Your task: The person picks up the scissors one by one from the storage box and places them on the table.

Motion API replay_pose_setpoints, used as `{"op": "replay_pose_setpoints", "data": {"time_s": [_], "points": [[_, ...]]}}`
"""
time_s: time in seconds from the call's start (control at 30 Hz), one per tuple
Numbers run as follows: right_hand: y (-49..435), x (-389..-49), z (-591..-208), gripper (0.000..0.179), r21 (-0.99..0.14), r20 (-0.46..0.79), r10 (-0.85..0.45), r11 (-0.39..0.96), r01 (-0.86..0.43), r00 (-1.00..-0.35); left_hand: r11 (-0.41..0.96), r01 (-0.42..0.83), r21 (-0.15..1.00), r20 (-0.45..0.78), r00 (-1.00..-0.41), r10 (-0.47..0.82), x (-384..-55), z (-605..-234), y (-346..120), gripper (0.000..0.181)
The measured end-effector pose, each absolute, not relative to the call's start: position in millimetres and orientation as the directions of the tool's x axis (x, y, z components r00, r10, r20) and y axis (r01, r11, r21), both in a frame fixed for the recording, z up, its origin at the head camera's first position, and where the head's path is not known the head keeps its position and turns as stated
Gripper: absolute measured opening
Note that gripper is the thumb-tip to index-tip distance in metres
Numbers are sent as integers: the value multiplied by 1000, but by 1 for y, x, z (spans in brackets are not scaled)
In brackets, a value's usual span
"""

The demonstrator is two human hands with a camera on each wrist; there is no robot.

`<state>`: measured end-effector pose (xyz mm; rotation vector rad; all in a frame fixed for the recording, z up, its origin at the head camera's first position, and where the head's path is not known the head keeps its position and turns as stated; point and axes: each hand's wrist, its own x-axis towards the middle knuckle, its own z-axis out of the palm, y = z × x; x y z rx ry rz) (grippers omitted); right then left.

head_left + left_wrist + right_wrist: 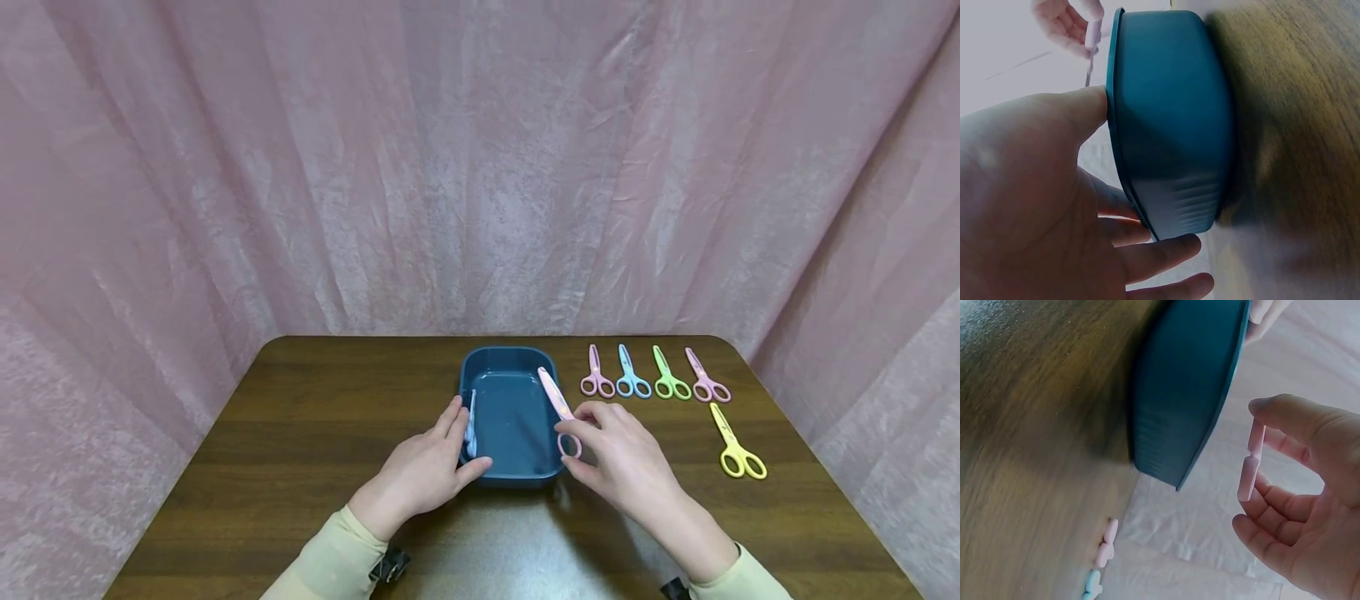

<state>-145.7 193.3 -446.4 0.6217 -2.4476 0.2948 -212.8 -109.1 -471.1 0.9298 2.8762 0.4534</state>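
A dark teal plastic box (pixel 513 476) stands on the table. My left hand (pixel 423 475) rests at its left side, thumb on the rim and fingers fairly straight along the outer wall, as the left wrist view shows. Inside, along the left wall, is a pair of light blue scissors (pixel 470 433), partly hidden by the fingers. My right hand (pixel 621 447) pinches pink scissors (pixel 556 395) by the handles between thumb and fingers. Their blade end points away, over the box's right rim. In the right wrist view the pink handles (pixel 1248 478) are held above the height of the rim.
On the right lies a row of scissors: pink (pixel 597 383), blue (pixel 633 383), green (pixel 671 384) and another pink pair (pixel 708 387). Yellow scissors (pixel 738 454) lie nearer. A pink curtain (pixel 480 167) hangs behind the wooden table (pixel 322 417).
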Motion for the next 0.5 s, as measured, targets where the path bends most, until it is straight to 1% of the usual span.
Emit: {"op": "replay_pose_setpoints", "data": {"time_s": [0.3,0.5], "points": [[212,-134,-449,40,-68,588,-322,894,-442,-742,770,564,298,7,-808,589,-213,-474,-110,90],[229,-126,-454,43,-62,576,-288,918,-393,-765,772,562,297,-1,-808,589,-213,-473,-110,90]]}}
